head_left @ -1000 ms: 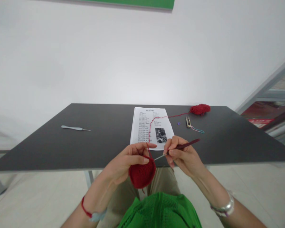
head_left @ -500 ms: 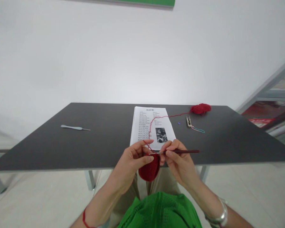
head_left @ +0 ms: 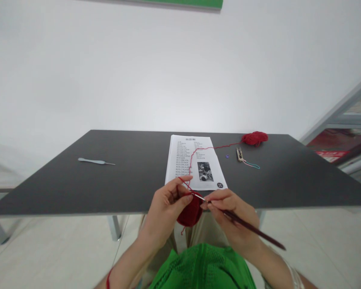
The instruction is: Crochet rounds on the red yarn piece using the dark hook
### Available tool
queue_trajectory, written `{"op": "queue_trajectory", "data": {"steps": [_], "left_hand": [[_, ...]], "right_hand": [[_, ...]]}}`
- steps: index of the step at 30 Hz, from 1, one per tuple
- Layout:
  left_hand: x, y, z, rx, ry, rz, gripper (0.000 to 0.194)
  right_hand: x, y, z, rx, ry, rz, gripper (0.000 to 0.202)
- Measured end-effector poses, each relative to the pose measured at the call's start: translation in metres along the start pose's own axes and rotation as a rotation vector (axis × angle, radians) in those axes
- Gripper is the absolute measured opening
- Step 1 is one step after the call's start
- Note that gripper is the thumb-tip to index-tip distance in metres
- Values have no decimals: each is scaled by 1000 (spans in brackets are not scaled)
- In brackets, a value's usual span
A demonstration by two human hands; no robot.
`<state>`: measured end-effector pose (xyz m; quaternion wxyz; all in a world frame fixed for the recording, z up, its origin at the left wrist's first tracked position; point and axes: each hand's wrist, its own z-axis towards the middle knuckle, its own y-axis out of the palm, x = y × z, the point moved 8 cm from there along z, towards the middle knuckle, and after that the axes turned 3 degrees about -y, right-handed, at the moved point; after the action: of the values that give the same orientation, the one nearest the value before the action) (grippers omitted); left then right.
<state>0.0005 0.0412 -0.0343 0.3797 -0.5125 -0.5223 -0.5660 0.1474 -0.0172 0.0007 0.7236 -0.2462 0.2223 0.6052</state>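
My left hand (head_left: 168,204) pinches a rounded red crochet piece (head_left: 190,214) at the table's front edge, its index finger raised with red yarn (head_left: 190,170) passing over it. A short yarn tail dangles under the piece. Between the fingers of my right hand (head_left: 233,214) is a crochet hook (head_left: 252,228) with a dark reddish-brown handle, slanting down to the right. The hook's metal tip meets the top edge of the piece; the exact stitch is too small to make out. From the left hand the yarn runs over the printed sheet (head_left: 180,160) to a red yarn ball (head_left: 255,138).
On the dark table (head_left: 132,180), a second hook with a pale grey handle (head_left: 92,161) lies at the left. Thread snips (head_left: 239,154) with a looped cord and a small purple item (head_left: 227,156) lie right of the sheet. A white wall stands behind.
My right hand has turned, so the hook's handle has swung from nearly level to sloping down toward me. The crochet piece has tilted slightly, and its yarn tail now shows.
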Motion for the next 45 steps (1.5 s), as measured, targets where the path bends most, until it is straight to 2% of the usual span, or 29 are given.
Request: {"op": "queue_trajectory", "data": {"steps": [3,6,8,11,13,15,18,21,24,26,28,31,34,36,38,39,41,43,45], "left_hand": [[2,0,-3,49,53,114,35],[-1,2,-6,54,41,147,38],[-7,3,-6,25,-10,75,42],[-20,8,-3,-69,-152,-138,48],[-28,11,-1,-121,-256,-256,47],[-33,12,0,-118,-300,-304,47],[-29,7,3,-36,-227,-257,51],[-16,3,3,16,-87,-111,50],[-2,2,2,8,41,57,44],[4,3,1,-17,91,145,44],[7,3,0,-27,116,207,43],[8,1,0,-40,118,230,40],[4,1,1,-67,73,151,41],[0,2,1,-63,35,67,42],[-7,5,0,-53,-10,-25,45],[-11,7,-1,-48,-37,-70,47],[-20,11,-3,-39,-106,-157,53],[-26,13,-5,-26,-160,-236,58],[-29,14,-5,-36,-207,-308,57]], "right_hand": [[-10,10,-9,-35,-121,-180,28],[-8,18,-17,-81,-245,-286,38],[-3,19,-17,-109,-330,-313,38],[-4,25,-13,-252,-505,-329,29],[-10,29,-14,-308,-651,-408,24],[-13,32,-16,-321,-712,-519,24],[-7,32,-20,-283,-588,-563,24],[0,26,-23,-258,-407,-401,30],[-4,20,-19,-240,-336,-309,32],[-7,11,-11,-176,-252,-262,29],[-2,0,-3,-82,-91,-139,25],[17,-9,3,38,181,163,17],[41,-1,0,104,444,489,11],[52,8,-6,144,560,641,9],[56,14,-13,191,562,666,8],[55,14,-16,203,509,620,7],[47,7,-20,219,291,350,13],[38,11,-25,83,106,46,17],[39,15,-29,-13,21,-27,18]]}}
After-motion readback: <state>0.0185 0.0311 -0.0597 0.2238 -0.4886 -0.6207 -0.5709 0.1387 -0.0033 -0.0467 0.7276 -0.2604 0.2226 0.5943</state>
